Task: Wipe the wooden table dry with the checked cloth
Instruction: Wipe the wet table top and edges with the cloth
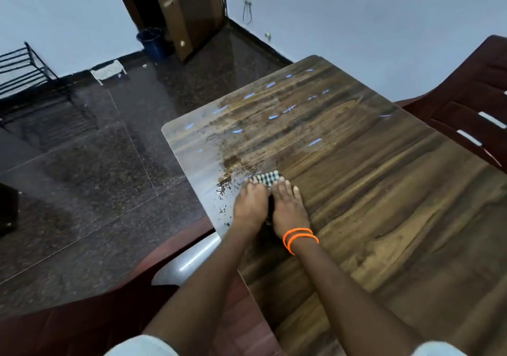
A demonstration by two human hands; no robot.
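The wooden table [384,191] fills the right half of the view, its top streaked with water and small droplets toward the far left corner. My left hand [249,207] and my right hand [289,208] lie side by side, palms down, pressing the checked cloth [267,177] flat near the table's left edge. Only a black-and-white checked strip of the cloth shows beyond my fingertips; the rest is hidden under both hands. Two orange bands circle my right wrist. Wet specks lie just left of my left hand.
A dark red chair [472,108] stands at the table's far right. Another red seat [137,300] sits below me on the left. On the dark stone floor are a blue bucket [152,42], a black rack [24,72] and a wooden door [192,12].
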